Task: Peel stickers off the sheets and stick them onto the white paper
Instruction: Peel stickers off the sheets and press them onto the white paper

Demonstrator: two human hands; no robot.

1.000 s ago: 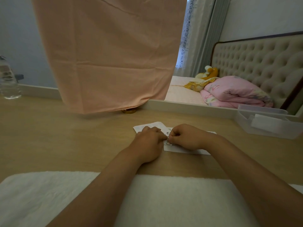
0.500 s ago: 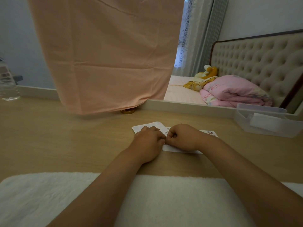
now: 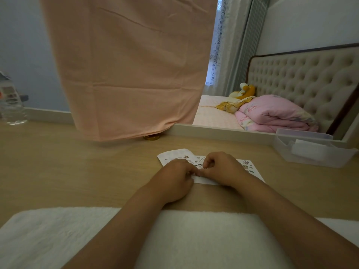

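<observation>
Two overlapping white sheets lie on the wooden desk. The sticker sheet (image 3: 245, 165) carries small cartoon stickers, and the white paper (image 3: 174, 153) shows at the upper left with a few small pictures on it. My left hand (image 3: 174, 181) rests on the sheets' left part with its fingers curled, gripping the near edge. My right hand (image 3: 223, 168) lies over the middle, its thumb and forefinger pinching at a sticker (image 3: 198, 165) where the two hands' fingertips meet. The hands hide most of the paper under them.
A peach cloth (image 3: 132, 74) hangs over the mirror behind the desk, with a gold round base (image 3: 151, 137) under its hem. A clear bottle (image 3: 11, 109) stands far left. A clear plastic tray (image 3: 310, 152) sits at the right. A white towel (image 3: 184, 239) covers the near edge.
Both hands have stayed on the sheets. Their fingertips have drawn closer together at the near edge, and more of the printed sheet shows beyond my right hand.
</observation>
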